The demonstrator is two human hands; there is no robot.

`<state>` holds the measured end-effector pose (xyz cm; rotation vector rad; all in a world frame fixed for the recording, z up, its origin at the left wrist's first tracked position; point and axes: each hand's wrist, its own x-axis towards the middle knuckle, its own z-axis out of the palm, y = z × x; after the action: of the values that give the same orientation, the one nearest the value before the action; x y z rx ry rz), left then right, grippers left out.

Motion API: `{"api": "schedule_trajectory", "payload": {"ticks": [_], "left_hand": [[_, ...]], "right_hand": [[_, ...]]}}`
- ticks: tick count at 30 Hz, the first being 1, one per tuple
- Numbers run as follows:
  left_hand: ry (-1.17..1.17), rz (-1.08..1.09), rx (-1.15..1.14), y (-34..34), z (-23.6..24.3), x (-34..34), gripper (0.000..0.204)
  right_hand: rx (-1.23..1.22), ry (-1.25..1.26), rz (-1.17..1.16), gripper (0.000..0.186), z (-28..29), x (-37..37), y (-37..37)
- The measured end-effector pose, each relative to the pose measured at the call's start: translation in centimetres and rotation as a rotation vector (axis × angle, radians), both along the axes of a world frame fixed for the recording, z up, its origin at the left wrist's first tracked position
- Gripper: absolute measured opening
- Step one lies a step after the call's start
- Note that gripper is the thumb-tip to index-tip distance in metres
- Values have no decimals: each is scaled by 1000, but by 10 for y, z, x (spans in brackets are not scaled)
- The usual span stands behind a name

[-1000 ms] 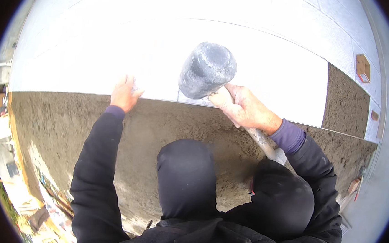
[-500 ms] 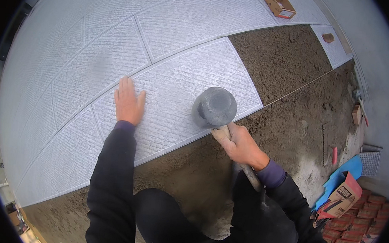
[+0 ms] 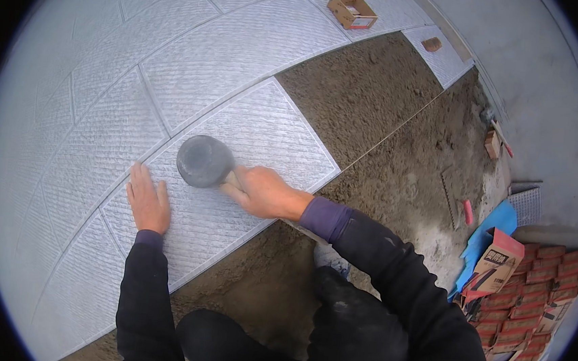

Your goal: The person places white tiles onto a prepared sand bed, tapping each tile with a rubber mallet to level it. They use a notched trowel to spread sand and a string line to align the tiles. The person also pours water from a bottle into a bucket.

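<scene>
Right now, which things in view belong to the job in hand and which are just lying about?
Apparently in use:
mallet, in the right hand
ribbed tile, left hand at its edge
mortar-like bed beside it
thin line across the bed

Apparently lying about:
open box
blue sheet
carton
pink object

Mallet [image 3: 205, 162] standing in the way between left hand [image 3: 148, 202] and right hand [image 3: 264, 192], free passage over tile [image 3: 276, 125] ahead of the right hand, thin string [image 3: 402, 123] crossing farther to its right, dark-clothed leg [image 3: 358, 335] blocking behind it.
</scene>
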<state>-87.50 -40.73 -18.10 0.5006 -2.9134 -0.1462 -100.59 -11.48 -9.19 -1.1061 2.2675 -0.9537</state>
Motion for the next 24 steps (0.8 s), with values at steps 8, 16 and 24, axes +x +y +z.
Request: {"api": "schedule_trajectory", "payload": {"ticks": [8,16,24], "left_hand": [[62,75,-30,-4,-6,3,56],[115,221,-43,-9,-14,4,55],[31,264,-42,-4,-5,5,57]], "right_hand": [[-28,700,487,17,-39,-41,-52],[-57,775,444,15,-26,-20,-50],[299,-655,129,39,103,138,123]]}}
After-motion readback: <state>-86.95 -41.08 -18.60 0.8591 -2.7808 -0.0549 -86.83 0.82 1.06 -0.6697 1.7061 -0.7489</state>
